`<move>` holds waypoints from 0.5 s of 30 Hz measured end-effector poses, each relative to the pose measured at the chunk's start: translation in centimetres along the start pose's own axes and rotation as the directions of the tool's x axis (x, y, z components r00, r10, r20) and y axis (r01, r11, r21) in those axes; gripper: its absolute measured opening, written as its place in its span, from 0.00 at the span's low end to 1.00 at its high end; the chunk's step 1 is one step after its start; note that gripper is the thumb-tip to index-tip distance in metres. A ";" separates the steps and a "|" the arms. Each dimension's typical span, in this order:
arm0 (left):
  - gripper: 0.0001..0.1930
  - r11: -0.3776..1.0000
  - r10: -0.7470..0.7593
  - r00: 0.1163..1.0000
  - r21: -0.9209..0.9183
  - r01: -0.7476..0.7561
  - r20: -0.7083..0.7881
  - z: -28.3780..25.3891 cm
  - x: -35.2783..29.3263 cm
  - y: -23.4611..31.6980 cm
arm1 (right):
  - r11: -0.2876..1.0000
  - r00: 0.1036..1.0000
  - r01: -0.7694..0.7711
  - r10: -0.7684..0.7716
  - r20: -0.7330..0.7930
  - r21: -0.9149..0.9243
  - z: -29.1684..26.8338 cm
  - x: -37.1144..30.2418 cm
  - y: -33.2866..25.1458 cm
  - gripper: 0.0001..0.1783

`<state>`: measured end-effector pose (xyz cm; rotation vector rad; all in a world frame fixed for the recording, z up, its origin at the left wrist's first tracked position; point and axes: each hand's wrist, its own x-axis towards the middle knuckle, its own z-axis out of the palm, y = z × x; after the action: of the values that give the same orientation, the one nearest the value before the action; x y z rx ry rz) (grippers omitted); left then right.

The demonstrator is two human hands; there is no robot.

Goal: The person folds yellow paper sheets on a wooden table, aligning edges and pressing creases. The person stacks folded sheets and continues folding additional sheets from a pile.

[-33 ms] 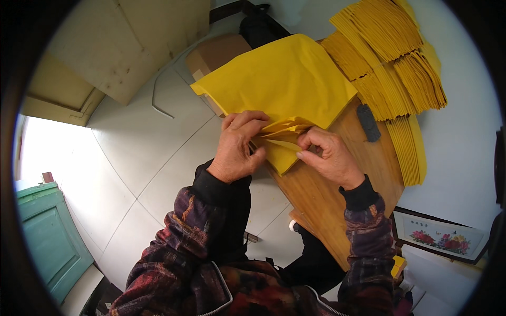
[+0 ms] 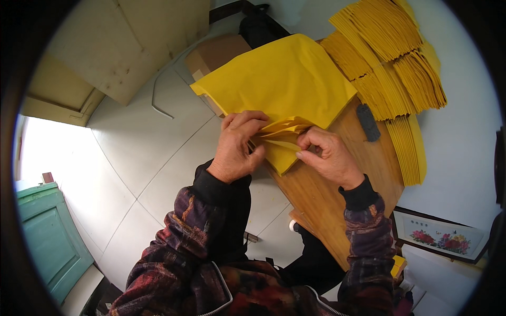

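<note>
A stack of large yellow sheets (image 2: 279, 76), cloth or paper, lies across the far left part of the wooden table (image 2: 316, 189). At its near edge several layers are parted and curl upward, leaving a gap between them. My left hand (image 2: 240, 145) is closed on the left side of these layers, fingers over the top and thumb below. My right hand (image 2: 329, 155) pinches their right side between thumb and fingers. The exact number of layers in each grip is hidden.
Tall piles of folded yellow sheets (image 2: 387, 31) stand at the table's far right against the wall. A dark grey block (image 2: 368, 123) lies beside them. A cardboard box (image 2: 216, 55) is behind the stack. A framed flower picture (image 2: 440, 234) is at the right.
</note>
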<state>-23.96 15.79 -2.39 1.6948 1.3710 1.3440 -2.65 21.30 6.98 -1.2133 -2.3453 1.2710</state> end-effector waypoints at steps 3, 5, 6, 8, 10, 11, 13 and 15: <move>0.17 1.000 0.001 1.000 0.022 0.000 -0.029 0.4 0.0 -0.1 | 0.998 0.999 0.045 -0.046 -0.025 -0.033 0.2 0.0 -0.2 0.07; 0.15 0.998 0.020 0.998 0.057 -0.017 -0.054 0.6 0.0 -0.2 | 0.995 0.995 0.076 -0.079 -0.059 -0.061 0.3 -0.1 -0.2 0.07; 0.15 0.996 0.036 0.997 0.081 -0.030 -0.068 0.8 0.0 -0.2 | 0.993 0.991 0.091 -0.098 -0.088 -0.074 0.5 -0.2 -0.3 0.07; 0.12 0.994 0.046 0.995 0.103 -0.037 -0.088 0.9 0.1 -0.3 | 0.993 0.975 0.076 -0.093 -0.200 -0.090 0.9 -0.7 -0.3 0.06; 0.10 0.996 0.035 0.994 0.090 -0.026 -0.101 1.0 0.1 -0.3 | 0.995 0.932 0.025 -0.057 -0.358 -0.091 1.7 -1.9 -0.5 0.06; 0.09 0.996 0.027 0.993 0.089 -0.017 -0.114 1.0 0.1 -0.3 | 0.985 0.930 0.053 -0.108 -0.351 -0.164 2.1 -2.4 -0.4 0.06; 0.07 0.997 0.008 0.990 0.074 0.002 -0.141 1.1 0.2 -0.2 | 0.940 0.916 0.142 -0.243 -0.319 -0.311 3.1 -3.2 -0.2 0.07; 0.07 0.997 -0.002 0.988 0.072 0.013 -0.151 1.2 0.2 -0.2 | 0.876 0.930 0.172 -0.295 -0.219 -0.450 4.0 -3.6 0.1 0.10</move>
<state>-22.95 16.28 -2.90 1.6615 1.5264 1.4604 -2.33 16.26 5.14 -1.0798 -2.5223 0.4787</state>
